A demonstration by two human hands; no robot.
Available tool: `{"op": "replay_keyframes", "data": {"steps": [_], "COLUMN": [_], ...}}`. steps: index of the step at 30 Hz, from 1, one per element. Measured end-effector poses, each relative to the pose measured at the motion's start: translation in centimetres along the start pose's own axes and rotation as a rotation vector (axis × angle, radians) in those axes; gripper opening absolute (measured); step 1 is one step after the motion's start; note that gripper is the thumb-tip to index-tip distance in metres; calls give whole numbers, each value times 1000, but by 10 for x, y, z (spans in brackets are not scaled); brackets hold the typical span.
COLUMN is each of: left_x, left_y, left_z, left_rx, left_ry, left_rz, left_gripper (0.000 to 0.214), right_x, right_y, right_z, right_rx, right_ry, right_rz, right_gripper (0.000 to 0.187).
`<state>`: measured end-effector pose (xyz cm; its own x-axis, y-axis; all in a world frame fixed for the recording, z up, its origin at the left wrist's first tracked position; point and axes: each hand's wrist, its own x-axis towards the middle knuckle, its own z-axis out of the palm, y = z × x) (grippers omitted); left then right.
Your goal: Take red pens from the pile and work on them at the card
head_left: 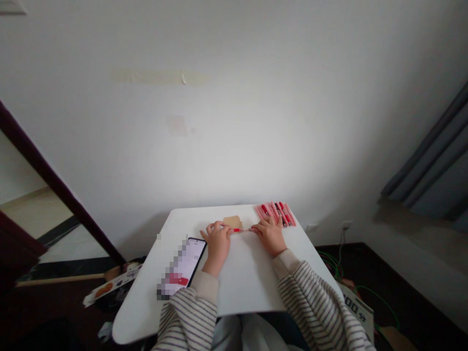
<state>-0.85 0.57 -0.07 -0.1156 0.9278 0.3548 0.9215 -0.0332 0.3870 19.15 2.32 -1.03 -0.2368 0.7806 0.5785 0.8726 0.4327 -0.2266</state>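
On a small white table (241, 278) my left hand (217, 243) and my right hand (269, 235) hold the two ends of a thin red pen (242, 229) that lies level between them. The fingers of both hands are pinched round it. Just behind the pen lies a small brown cardboard piece (233, 221). Past my right hand, at the table's far right corner, lies a row of several red pens (276, 212).
A phone (183, 267) with its screen lit lies on the table left of my left hand. A white wall stands right behind the table. Cables and a printed box (356, 304) lie on the dark floor to the right, a grey curtain (435, 165) beyond.
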Motion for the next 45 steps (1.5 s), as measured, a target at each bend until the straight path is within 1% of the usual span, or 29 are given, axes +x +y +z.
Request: {"op": "replay_keyframes", "data": {"steps": [2, 6, 13, 17, 22, 25, 29, 34, 37, 45], "left_x": [0, 1, 0, -2, -1, -2, -6, -9, -9, -13], "left_y": [0, -1, -1, -3, -2, -3, -4, -1, 1, -2], "left_z": [0, -1, -1, -1, -3, -2, 0, -2, -5, 0], "left_rx": [-9, 5, 40, 41, 41, 58, 144, 337, 410, 428], "left_ry": [0, 17, 53, 86, 96, 110, 168, 244, 269, 219], "left_rz": [-6, -23, -66, -101, -139, -135, -115, -168, -204, -162], "left_gripper": [23, 24, 25, 26, 27, 28, 31, 42, 42, 31], "right_x": [0, 0, 0, 1, 1, 0, 0, 1, 1, 1], "right_y": [0, 2, 6, 8, 10, 10, 10, 8, 7, 7], "right_z": [-1, -3, -2, 0, 0, 0, 0, 0, -1, -1], "right_rx": [-22, -54, -114, -125, -147, -163, -177, -202, -203, -187], "right_ry": [13, 54, 88, 96, 118, 142, 129, 112, 118, 133], "right_rz": [9, 77, 174, 218, 263, 316, 372, 370, 361, 342], "right_gripper": [15, 11, 9, 11, 15, 17, 19, 20, 20, 19]}}
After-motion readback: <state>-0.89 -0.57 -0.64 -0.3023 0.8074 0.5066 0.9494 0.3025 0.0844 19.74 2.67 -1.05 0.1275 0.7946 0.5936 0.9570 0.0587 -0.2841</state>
